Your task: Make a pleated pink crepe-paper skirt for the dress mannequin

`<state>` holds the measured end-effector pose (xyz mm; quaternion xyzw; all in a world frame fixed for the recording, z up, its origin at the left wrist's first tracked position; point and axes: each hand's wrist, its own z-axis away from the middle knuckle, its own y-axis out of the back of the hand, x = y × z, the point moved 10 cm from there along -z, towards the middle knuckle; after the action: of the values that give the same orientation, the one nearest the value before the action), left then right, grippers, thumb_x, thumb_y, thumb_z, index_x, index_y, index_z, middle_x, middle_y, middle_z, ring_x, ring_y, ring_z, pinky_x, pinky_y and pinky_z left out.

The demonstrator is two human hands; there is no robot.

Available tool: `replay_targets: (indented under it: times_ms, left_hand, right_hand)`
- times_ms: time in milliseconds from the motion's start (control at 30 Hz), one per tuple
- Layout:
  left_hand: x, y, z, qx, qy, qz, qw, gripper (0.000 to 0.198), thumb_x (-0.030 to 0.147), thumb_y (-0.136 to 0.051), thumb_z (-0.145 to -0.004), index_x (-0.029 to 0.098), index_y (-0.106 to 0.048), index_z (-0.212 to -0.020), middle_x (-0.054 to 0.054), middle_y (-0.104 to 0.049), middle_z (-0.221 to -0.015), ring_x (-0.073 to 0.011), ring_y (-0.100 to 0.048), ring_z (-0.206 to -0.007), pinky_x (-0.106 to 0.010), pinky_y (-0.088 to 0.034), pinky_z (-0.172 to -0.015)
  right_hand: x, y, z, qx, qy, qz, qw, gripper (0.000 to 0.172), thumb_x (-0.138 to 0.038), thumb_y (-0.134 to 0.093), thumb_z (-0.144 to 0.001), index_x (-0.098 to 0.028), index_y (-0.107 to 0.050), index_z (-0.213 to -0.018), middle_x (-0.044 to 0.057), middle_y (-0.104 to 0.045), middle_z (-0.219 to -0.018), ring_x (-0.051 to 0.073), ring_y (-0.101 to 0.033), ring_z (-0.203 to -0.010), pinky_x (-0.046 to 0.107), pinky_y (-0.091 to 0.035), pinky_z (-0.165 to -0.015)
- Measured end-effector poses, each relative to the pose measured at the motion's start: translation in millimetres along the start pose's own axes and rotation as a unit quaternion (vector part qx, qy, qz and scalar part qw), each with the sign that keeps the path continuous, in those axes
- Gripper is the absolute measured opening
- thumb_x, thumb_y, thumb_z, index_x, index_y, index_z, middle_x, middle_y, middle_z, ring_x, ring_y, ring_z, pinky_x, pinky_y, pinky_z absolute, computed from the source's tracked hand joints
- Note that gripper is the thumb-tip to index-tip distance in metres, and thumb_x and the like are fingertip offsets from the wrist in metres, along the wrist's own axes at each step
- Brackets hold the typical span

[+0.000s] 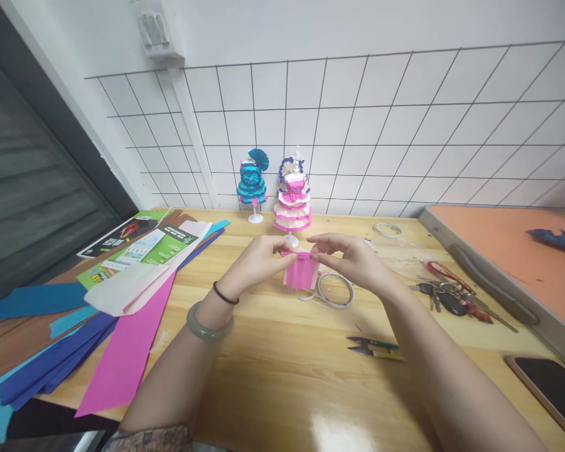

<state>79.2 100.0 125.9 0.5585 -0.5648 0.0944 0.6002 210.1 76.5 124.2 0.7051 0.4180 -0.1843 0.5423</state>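
Observation:
A small pleated piece of pink crepe paper (pixel 301 272) with pale edges hangs between my two hands. My left hand (pixel 264 262) pinches its upper left corner, and my right hand (pixel 351 258) pinches the upper right. Just behind it stands a miniature dress form in a tiered pink and white paper dress (pixel 292 210); its white base shows above the paper. Left of that is another small form in a teal ruffled paper dress (pixel 252 184) with a fan on top. A roll of tape (pixel 336 290) lies on the table beside the held paper.
Thread snips (pixel 376 349) lie near my right forearm. Keys (pixel 447 296), red-handled scissors (pixel 445 273) and a phone (pixel 548 392) are on the right, by an orange-topped board (pixel 513 251). Coloured paper strips (pixel 132 351) and leaflets (pixel 145 248) cover the left. A white wall grid (pixel 348 125) stands behind.

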Motion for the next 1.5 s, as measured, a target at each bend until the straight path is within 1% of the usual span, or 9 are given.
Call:
replay_targets:
  times_ms: [133,267,467,633,833,967,1100,1300,1500]
  left_hand:
    - [-7.0,-4.0,-0.9,-0.029,0.02,0.069,0.997,0.02,0.033,-0.06,-0.076,0.015,-0.066,-0.075,-0.002,-0.064,-0.072,-0.0116,-0.055,-0.065,-0.023,-0.041,-0.057]
    - [-12.6,-7.2,-1.4,-0.063,0.036,0.127,0.989,0.026,0.038,-0.063,-0.075,0.014,-0.068,-0.085,-0.005,-0.067,-0.081,-0.0141,-0.059,-0.073,-0.025,-0.044,-0.065]
    - [-11.4,0.2,1.5,-0.044,0.05,0.199,0.978,0.036,0.039,-0.062,-0.077,0.016,-0.058,-0.104,-0.002,-0.062,-0.078,-0.0131,-0.057,-0.075,-0.026,-0.044,-0.069]
    - [0.2,6.3,2.4,-0.034,0.022,0.253,0.967,0.028,0.039,-0.056,-0.082,0.018,-0.054,-0.101,0.0,-0.057,-0.079,-0.0116,-0.056,-0.074,-0.026,-0.045,-0.07]
    - [8.5,12.6,1.3,-0.02,-0.013,0.248,0.968,0.023,0.037,-0.053,-0.085,0.015,-0.057,-0.09,-0.002,-0.054,-0.084,-0.0107,-0.052,-0.075,-0.023,-0.044,-0.069]
    - [6.0,11.3,-0.2,-0.019,-0.012,0.241,0.97,0.025,0.039,-0.05,-0.086,0.015,-0.057,-0.089,-0.002,-0.054,-0.082,-0.0107,-0.052,-0.072,-0.023,-0.044,-0.066]
    - [7.7,15.3,-2.0,-0.001,-0.041,0.209,0.977,0.024,0.038,-0.048,-0.087,0.016,-0.057,-0.09,-0.001,-0.052,-0.079,-0.0097,-0.049,-0.068,-0.022,-0.043,-0.063]
    - [4.7,18.3,-2.9,0.019,-0.051,0.164,0.985,0.029,0.04,-0.048,-0.087,0.015,-0.061,-0.09,-0.003,-0.058,-0.083,-0.0107,-0.051,-0.073,-0.022,-0.043,-0.065]
    - [-9.0,11.6,-4.0,0.005,-0.001,0.21,0.978,0.031,0.03,-0.071,-0.07,0.015,-0.061,-0.095,-0.005,-0.063,-0.088,-0.0127,-0.057,-0.078,-0.026,-0.046,-0.07]
  right_hand:
    - [1.3,-0.2,0.1,-0.007,-0.018,-0.013,1.0,0.035,-0.04,-0.059,-0.079,-0.023,-0.067,-0.108,0.006,-0.069,-0.102,0.021,-0.063,-0.083,0.036,-0.051,-0.074]
    - [3.4,-4.4,0.9,-0.028,-0.032,-0.084,0.996,0.033,-0.038,-0.06,-0.079,-0.022,-0.066,-0.107,0.007,-0.068,-0.106,0.022,-0.064,-0.089,0.036,-0.051,-0.077]
    - [3.1,-8.3,1.0,-0.037,-0.04,-0.206,0.977,0.033,-0.038,-0.065,-0.077,-0.019,-0.065,-0.104,0.008,-0.068,-0.103,0.02,-0.063,-0.091,0.035,-0.05,-0.081]
    - [1.3,-0.2,0.7,-0.011,-0.038,-0.221,0.974,0.03,-0.04,-0.067,-0.075,-0.018,-0.065,-0.095,0.008,-0.068,-0.098,0.018,-0.062,-0.082,0.034,-0.05,-0.074]
    - [-10.8,3.5,2.0,-0.011,-0.009,-0.218,0.976,0.02,-0.039,-0.062,-0.079,-0.021,-0.068,-0.086,0.007,-0.064,-0.106,0.02,-0.058,-0.097,0.034,-0.048,-0.081]
    - [-15.8,-0.1,2.5,-0.031,-0.004,-0.189,0.981,0.022,-0.035,-0.055,-0.083,-0.023,-0.071,-0.091,0.006,-0.061,-0.115,0.021,-0.055,-0.106,0.036,-0.045,-0.087]
    - [-13.5,-1.0,0.6,-0.018,-0.009,-0.184,0.983,0.023,-0.031,-0.053,-0.083,-0.024,-0.073,-0.092,0.007,-0.062,-0.113,0.022,-0.053,-0.111,0.038,-0.042,-0.092]
    - [-4.8,-0.3,-2.3,0.036,-0.013,-0.195,0.98,0.023,-0.04,-0.061,-0.078,-0.021,-0.073,-0.081,0.008,-0.066,-0.103,0.022,-0.058,-0.101,0.039,-0.044,-0.091]
    - [-0.2,-4.9,-2.3,0.037,-0.029,-0.232,0.972,0.025,-0.039,-0.072,-0.068,-0.019,-0.071,-0.083,0.008,-0.064,-0.104,0.019,-0.061,-0.09,0.035,-0.051,-0.077]
